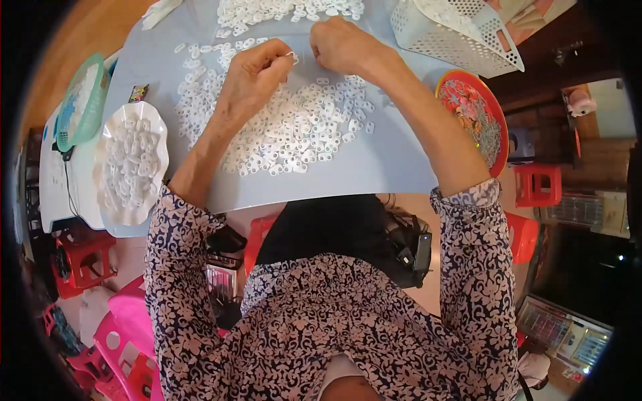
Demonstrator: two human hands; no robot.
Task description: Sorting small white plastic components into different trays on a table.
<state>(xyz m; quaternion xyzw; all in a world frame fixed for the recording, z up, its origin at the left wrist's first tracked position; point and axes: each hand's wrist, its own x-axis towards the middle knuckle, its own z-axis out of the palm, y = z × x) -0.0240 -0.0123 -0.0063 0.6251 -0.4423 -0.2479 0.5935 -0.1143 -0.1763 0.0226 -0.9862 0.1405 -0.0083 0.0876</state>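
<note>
My left hand [259, 70] is closed above the light blue table [267, 189], pinching a small white plastic piece [293, 58] between thumb and fingers. Just to its right, my right hand [342, 47] is closed too, its fingers curled. Whatever those fingers hold is hidden or too small to make out. Below both hands spreads a loose pile of small white plastic pieces [287, 137], flat and rounded with holes in them. More of the same white pieces [287, 9] lie heaped at the table's far edge.
Left stands a white scalloped dish [162, 127] of white pieces, with a small colourful packet [138, 93] behind it. Beyond is a green basket [101, 83]. At right are a red-rimmed tray [490, 100] of small grey parts and a pale perforated basket [441, 43]. Red stools [537, 186] stand nearby.
</note>
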